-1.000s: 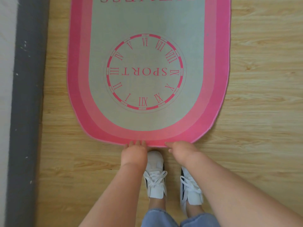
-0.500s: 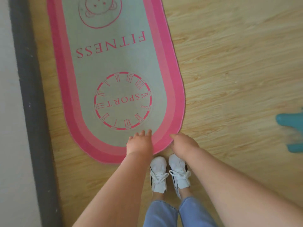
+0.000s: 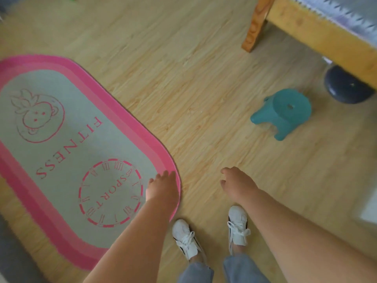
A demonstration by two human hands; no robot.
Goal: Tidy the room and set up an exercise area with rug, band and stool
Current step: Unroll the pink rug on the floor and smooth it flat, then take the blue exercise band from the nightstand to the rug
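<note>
Looking down: the pink-edged oval cloth rug (image 3: 67, 127) lies flat; the teal plastic stool (image 3: 285, 113) stands well apart. The left hand (image 3: 162, 186) hangs over the rug's edge, the right hand (image 3: 237, 184) over the wooden floor (image 3: 193, 88), both loose and empty. A white shoe (image 3: 186, 240) could kick the rug crooked.

**Both bare arms reaching down, hands loose**

The left hand (image 3: 163, 187) is hanging palm-down, its fingers (image 3: 163, 174) stretching forward close together and gripping nothing. The right hand (image 3: 239, 185) is hovering level with it and well apart, fingers curling loosely inward, holding nothing. The left forearm (image 3: 132, 231) and right forearm (image 3: 295, 231) are extending forward from the lower edge of the view.
</note>
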